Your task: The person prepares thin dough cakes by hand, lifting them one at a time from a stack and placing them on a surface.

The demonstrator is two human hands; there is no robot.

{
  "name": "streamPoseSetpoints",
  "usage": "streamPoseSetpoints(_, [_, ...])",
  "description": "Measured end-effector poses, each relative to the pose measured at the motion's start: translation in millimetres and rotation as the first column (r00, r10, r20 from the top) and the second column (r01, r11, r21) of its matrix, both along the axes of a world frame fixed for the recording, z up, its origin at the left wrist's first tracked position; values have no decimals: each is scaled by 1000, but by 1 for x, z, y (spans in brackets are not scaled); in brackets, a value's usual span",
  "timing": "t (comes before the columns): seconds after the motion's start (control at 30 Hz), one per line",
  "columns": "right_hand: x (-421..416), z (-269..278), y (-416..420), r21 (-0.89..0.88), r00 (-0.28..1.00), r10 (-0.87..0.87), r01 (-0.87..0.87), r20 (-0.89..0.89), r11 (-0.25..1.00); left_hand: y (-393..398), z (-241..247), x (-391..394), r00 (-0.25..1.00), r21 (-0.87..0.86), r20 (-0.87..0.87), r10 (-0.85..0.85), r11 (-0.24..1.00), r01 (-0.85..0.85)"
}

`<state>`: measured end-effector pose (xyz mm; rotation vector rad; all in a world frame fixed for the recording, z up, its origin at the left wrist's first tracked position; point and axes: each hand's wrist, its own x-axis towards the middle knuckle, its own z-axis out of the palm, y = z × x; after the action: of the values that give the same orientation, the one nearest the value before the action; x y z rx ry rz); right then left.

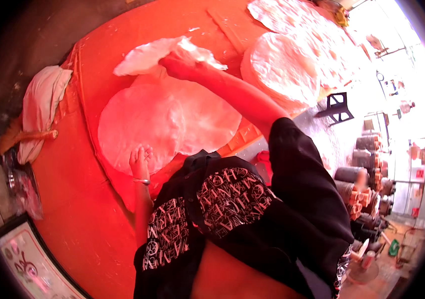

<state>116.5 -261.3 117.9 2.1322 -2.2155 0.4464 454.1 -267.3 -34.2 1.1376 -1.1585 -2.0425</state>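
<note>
My right hand (pixel 182 66), reaching from the right, is closed on a crumpled pale thin sheet (pixel 141 56) above the red cloth (pixel 96 48); its fingertips are partly hidden. Below it, large thin round sheets (pixel 141 112) lie spread in front of me, overlapping and lightly wrinkled; their material is not certain. At the near left edge of these sheets is my left hand (pixel 141 159), palm up with its fingers loosely bent and nothing in it. A metal bangle (pixel 141 181) circles the left wrist.
A stack of round sheets (pixel 283 71) stands at the upper right, with more sheets (pixel 332 48) spread behind it. A folded pale cloth (pixel 44 108) lies at the left. A framed panel (pixel 40 261) is at the lower left. Several dark cylinders (pixel 351 174) are piled at the right.
</note>
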Motion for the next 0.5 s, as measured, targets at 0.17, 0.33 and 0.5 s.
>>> streamPoseSetpoints(0.17, [50,24,72,-132,965,255,-261,-64,956,-32,9,-22,832,343,-554,-12,908,241])
streamPoseSetpoints(0.33, [83,-57,163,458,982,178,-185,60,869,-26,32,-34,703,273,-709,-60,896,351])
streamPoseSetpoints(0.5, [129,-79,135,278,865,-39,-117,500,953,-20,12,-35,889,211,-455,58,976,45])
